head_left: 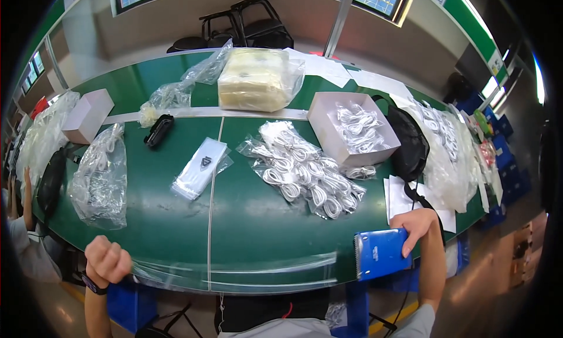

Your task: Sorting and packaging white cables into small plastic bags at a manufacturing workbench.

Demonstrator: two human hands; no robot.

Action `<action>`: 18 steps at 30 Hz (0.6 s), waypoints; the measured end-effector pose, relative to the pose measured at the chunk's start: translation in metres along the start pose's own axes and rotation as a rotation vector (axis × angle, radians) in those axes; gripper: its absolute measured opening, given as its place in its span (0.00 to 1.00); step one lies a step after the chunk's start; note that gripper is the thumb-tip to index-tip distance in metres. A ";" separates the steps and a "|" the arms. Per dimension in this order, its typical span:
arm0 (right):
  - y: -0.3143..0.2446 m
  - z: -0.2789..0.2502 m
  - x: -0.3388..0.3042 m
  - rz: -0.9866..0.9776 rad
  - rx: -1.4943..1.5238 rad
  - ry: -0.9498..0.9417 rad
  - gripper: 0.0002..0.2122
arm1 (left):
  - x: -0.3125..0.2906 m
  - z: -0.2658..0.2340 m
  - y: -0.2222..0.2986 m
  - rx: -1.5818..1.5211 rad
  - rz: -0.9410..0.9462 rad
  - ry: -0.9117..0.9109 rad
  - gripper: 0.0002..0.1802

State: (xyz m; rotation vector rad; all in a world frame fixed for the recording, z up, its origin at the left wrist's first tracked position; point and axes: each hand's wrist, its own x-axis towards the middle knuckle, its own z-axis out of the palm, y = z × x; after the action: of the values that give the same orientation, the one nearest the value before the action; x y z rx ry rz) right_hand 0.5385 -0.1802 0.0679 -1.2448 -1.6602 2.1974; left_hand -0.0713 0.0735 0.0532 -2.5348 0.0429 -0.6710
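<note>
My right hand grips a blue spiral-bound notepad by its right side, thumb on the cover, at the table's near right edge. My left hand is closed in a fist by the near left edge, with nothing showing in it; a dark watch is on that wrist. Between and beyond the hands lie a heap of bagged white coiled cables and a stack of clear flat bags. An open white box farther right holds more bagged cables.
A plastic-wrapped pale block stands at the back of the green table. Left are a clear bag, a white box and a black case. A black bag and papers lie right. Another person sits far left.
</note>
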 end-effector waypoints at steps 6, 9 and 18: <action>0.028 0.008 -0.022 0.117 0.081 0.374 0.18 | 0.010 -0.002 0.003 -0.159 -0.154 -0.055 0.12; 0.055 0.006 -0.031 0.142 0.121 0.450 0.19 | 0.028 -0.006 0.011 -0.232 -0.265 -0.085 0.09; 0.043 0.038 0.004 0.103 0.744 0.473 0.28 | 0.048 -0.048 0.024 -0.684 -0.756 -0.057 0.05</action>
State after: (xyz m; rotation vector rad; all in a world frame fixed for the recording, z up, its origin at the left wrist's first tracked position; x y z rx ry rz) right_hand 0.5258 -0.2233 0.0319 -1.4488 -0.5327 2.0312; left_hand -0.0493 0.0227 0.0988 -3.2244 -0.8852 -0.9837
